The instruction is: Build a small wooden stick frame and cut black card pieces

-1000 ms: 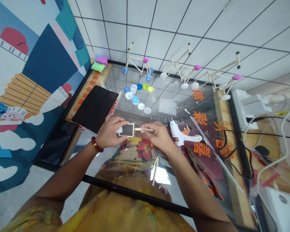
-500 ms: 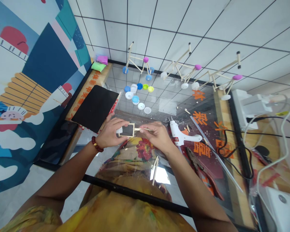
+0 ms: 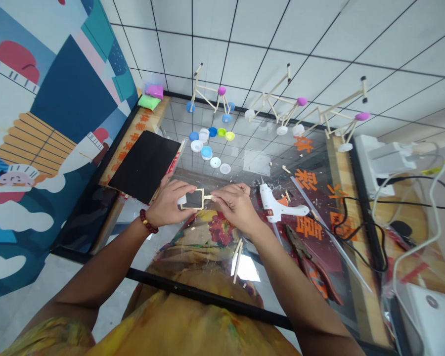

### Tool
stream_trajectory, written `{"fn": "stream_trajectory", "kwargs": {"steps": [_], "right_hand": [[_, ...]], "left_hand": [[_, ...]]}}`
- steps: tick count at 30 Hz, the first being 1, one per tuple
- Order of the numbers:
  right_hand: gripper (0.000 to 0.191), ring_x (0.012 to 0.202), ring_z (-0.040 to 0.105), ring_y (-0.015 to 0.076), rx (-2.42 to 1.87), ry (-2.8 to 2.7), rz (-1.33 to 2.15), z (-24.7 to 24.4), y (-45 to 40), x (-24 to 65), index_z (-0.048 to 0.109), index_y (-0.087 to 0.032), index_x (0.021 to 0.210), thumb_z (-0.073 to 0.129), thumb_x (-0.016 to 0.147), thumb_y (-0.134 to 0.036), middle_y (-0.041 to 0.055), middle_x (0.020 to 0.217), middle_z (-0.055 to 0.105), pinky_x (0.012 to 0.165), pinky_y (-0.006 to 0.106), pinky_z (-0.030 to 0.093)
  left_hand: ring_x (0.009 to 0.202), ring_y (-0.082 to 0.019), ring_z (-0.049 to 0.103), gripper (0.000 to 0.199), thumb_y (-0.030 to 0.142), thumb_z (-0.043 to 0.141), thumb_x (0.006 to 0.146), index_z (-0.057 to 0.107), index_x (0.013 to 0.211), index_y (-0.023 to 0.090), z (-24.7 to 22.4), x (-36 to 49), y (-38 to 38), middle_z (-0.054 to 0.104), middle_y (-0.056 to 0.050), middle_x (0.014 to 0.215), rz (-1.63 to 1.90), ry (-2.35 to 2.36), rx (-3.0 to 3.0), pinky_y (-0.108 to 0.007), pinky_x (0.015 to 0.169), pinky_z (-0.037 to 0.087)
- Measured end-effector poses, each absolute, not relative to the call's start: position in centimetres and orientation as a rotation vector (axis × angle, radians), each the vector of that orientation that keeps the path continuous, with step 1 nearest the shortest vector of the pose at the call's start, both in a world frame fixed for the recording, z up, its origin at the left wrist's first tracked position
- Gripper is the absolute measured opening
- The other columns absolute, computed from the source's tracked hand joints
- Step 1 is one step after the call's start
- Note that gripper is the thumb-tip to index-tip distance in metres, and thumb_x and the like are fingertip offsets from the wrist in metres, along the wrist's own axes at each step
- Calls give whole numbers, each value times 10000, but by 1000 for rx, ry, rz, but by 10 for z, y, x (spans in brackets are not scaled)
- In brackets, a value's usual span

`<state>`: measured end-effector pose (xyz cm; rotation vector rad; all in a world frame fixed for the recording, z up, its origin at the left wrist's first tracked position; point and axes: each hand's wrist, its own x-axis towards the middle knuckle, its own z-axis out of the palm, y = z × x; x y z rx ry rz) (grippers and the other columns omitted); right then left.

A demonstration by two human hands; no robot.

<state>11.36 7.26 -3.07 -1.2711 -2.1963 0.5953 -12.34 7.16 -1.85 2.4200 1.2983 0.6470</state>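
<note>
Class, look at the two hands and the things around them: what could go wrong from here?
1. The small frame in the left hand appears to meet a thin stick pinched by the right hand; pressing hard might snap or misalign something.
2. The glue gun lies beside the right hand; its tip might burn if hot, which the picture cannot show.
3. The right forearm might knock the nearby pliers.

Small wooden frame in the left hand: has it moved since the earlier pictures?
No, not noticeably. Judged against the white bottle cap on the table, the wooden frame keeps its place; only the whole view has shifted slightly.
</note>
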Motion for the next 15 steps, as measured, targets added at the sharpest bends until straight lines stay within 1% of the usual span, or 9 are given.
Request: {"fn": "stream_trajectory", "kwargs": {"steps": [4, 9, 15], "right_hand": [[166, 967, 598, 211, -1264, -2225, 470, -37, 72, 113, 709, -261, 1001, 556, 938, -252, 42, 982, 715, 926, 416, 263], [162, 974, 574, 208, -1270, -2234, 400, -42, 71, 111, 703, -244, 988, 550, 941, -264, 43, 991, 681, 910, 413, 261], [166, 1003, 551, 219, -1295, -2240, 412, -43, 71, 109, 702, -258, 977, 542, 941, -277, 45, 1027, 666, 914, 419, 260]], "left_hand": [[1029, -253, 616, 415, 396, 713, 721, 638, 1094, 232, -19, -124, 72, 687, -59, 1098, 625, 1323, 2420, -509, 1133, 247], [1043, -255, 611, 427, 406, 706, 727, 633, 1106, 224, -19, -124, 72, 683, -65, 1107, 625, 1322, 2428, -503, 1128, 245], [1068, -257, 604, 436, 400, 695, 735, 626, 1127, 221, -20, -124, 72, 674, -71, 1119, 606, 1336, 2444, -497, 1119, 254]]}}
